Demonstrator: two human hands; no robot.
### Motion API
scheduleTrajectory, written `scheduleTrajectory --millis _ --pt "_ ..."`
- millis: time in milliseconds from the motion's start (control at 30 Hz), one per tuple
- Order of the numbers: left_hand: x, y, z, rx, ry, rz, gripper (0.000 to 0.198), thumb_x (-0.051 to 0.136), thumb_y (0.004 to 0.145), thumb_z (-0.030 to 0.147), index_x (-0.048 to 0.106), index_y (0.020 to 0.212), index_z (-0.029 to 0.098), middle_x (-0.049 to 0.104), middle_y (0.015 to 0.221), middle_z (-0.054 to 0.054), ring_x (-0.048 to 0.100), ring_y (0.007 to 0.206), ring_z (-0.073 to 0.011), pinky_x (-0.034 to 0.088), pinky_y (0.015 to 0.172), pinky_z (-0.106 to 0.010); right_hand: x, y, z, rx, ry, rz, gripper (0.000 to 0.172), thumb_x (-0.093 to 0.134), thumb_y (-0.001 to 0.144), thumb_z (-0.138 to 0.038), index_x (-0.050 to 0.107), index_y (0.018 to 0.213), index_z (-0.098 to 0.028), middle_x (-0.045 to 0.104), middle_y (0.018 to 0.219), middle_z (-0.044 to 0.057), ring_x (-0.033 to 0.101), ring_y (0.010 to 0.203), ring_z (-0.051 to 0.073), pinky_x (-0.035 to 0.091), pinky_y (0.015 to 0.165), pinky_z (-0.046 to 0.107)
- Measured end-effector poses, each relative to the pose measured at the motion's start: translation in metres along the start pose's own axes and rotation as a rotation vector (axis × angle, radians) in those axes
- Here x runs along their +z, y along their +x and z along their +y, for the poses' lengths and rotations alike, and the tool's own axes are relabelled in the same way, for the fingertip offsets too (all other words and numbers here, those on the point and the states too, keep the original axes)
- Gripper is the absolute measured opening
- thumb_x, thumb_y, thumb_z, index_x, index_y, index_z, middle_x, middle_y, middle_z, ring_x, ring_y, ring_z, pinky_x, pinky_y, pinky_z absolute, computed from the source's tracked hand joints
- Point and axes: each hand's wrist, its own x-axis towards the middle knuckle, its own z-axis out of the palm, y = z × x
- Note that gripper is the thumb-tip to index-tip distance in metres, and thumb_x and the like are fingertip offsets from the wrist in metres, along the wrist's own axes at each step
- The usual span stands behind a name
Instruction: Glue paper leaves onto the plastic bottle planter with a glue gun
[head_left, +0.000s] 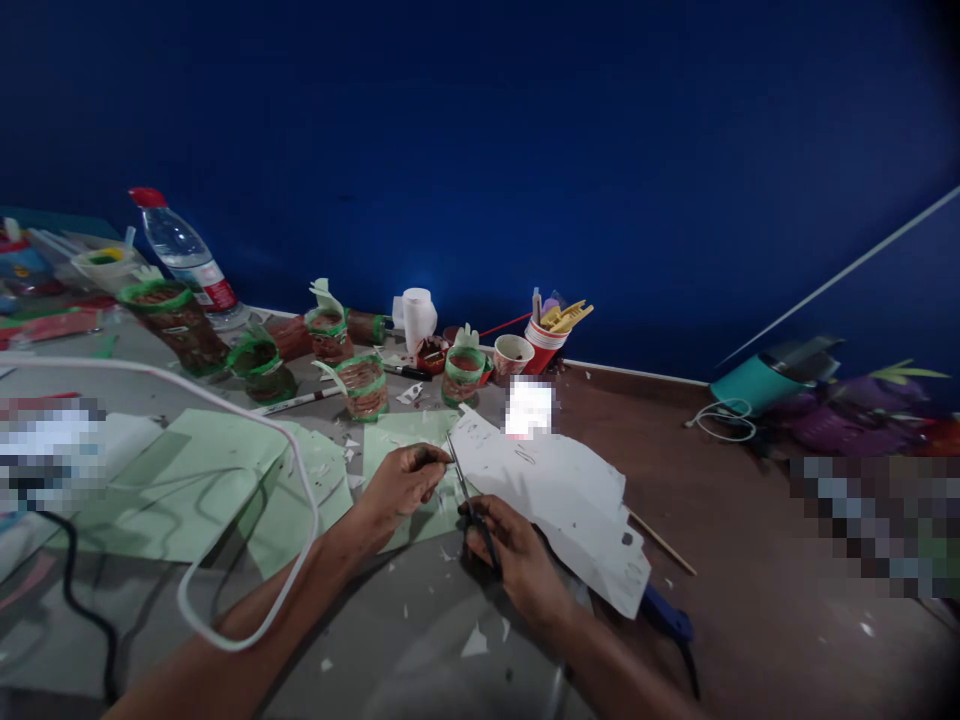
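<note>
My right hand (517, 560) is closed around the black handles of a pair of scissors (460, 480), whose blades point away from me. Close to the blade tips, my left hand (409, 485) pinches something too small to make out. Under both hands lies pale green paper (431, 520) with scraps on it. To the right is a large white sheet (547, 490) with cut edges and small dark marks. Beyond my hands stand brown containers with green rims, among them a squat one (364, 388) and one with a pale cut-out on top (463, 374).
A white cable (306, 480) loops over my left forearm. Behind are a tilted water bottle (184, 250), a red cup (545, 345) with yellow tools and a patterned paper cup (513, 358). A wooden stick (664, 543) and a blue-handled tool (670, 612) lie right. Paper scraps (475, 641) litter the table.
</note>
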Motion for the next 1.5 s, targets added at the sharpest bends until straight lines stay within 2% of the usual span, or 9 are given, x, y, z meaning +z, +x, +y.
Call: scheduleTrajectory --millis 233,367,500,733,900,1100,1267,1367,1500 --pt "0.000 -0.001 0.001 0.009 -0.015 -0.010 0.023 0.065 0.059 0.032 0.061 0.074 0.015 0.042 0.048 0.008 0.033 0.044 -0.0066 0.023 0.045 -0.022 -0.002 0.001 0.004 -0.014 -0.005 -0.005 0.032 0.071 0.073 -0.047 0.056 0.081 -0.020 0.038 0.056 -0.008 0.028 0.051 0.007 0.021 0.048 0.023" --pt "-0.001 0.001 0.000 0.023 -0.032 -0.024 0.024 0.067 0.059 0.034 0.061 0.072 0.015 0.043 0.048 0.008 0.034 0.043 -0.0065 0.024 0.045 -0.022 -0.002 0.003 0.009 0.002 0.006 0.042 0.033 0.077 0.068 -0.044 0.058 0.080 -0.019 0.039 0.057 -0.007 0.029 0.051 0.007 0.022 0.048 0.022" --pt "0.000 -0.001 0.001 0.046 -0.036 -0.017 0.023 0.068 0.061 0.032 0.062 0.075 0.015 0.043 0.048 0.008 0.036 0.044 -0.0067 0.025 0.045 -0.021 -0.002 0.000 0.006 -0.025 0.070 0.056 0.037 0.077 0.067 -0.050 0.061 0.082 -0.020 0.038 0.059 -0.007 0.031 0.054 0.008 0.025 0.049 0.022" --pt "0.001 -0.001 0.002 0.059 -0.067 0.032 0.026 0.069 0.062 0.033 0.064 0.079 0.014 0.048 0.051 0.006 0.042 0.045 -0.0075 0.032 0.046 -0.022 -0.003 -0.003 -0.003 -0.058 0.066 0.030 0.039 0.075 0.070 -0.055 0.063 0.078 -0.020 0.042 0.061 -0.004 0.033 0.056 0.010 0.027 0.052 0.024" --pt "-0.003 0.003 -0.002 0.069 -0.108 0.035 0.033 0.073 0.062 0.035 0.065 0.084 0.013 0.057 0.059 0.003 0.051 0.049 -0.0091 0.039 0.049 -0.023 -0.004 -0.002 0.000 -0.046 0.113 0.023 0.038 0.073 0.072 -0.054 0.063 0.084 -0.020 0.041 0.058 -0.005 0.032 0.053 0.009 0.028 0.051 0.024" --pt "-0.003 0.002 0.003 0.048 -0.129 0.079 0.038 0.078 0.058 0.035 0.064 0.086 0.013 0.061 0.064 0.002 0.056 0.051 -0.0099 0.045 0.055 -0.025 -0.006 0.000 0.003 -0.062 0.091 0.046 0.040 0.075 0.069 -0.056 0.064 0.081 -0.020 0.045 0.061 -0.004 0.035 0.056 0.010 0.028 0.052 0.025" --pt "0.002 -0.004 0.011 0.050 -0.138 0.042 0.037 0.078 0.057 0.035 0.063 0.083 0.013 0.060 0.065 0.001 0.057 0.053 -0.0108 0.046 0.057 -0.027 -0.009 0.000 0.004 -0.024 0.103 0.054 0.045 0.075 0.067 -0.059 0.064 0.083 -0.019 0.044 0.060 -0.004 0.034 0.055 0.011 0.025 0.052 0.025" --pt "0.001 -0.014 0.021 0.060 -0.100 0.064 0.035 0.078 0.057 0.033 0.063 0.082 0.013 0.059 0.063 0.002 0.057 0.052 -0.0110 0.045 0.056 -0.026 -0.010 -0.002 0.005 -0.006 0.084 0.068 0.046 0.076 0.066 -0.058 0.063 0.085 -0.018 0.045 0.063 -0.003 0.036 0.058 0.011 0.028 0.054 0.026" --pt "-0.013 -0.034 0.029 0.110 -0.008 0.128 0.028 0.074 0.063 0.031 0.063 0.081 0.014 0.060 0.065 0.002 0.057 0.054 -0.0103 0.045 0.057 -0.025 -0.010 -0.004 0.008 0.013 0.120 0.017 0.045 0.074 0.071 -0.057 0.062 0.091 -0.019 0.044 0.062 -0.004 0.035 0.056 0.011 0.026 0.052 0.026"
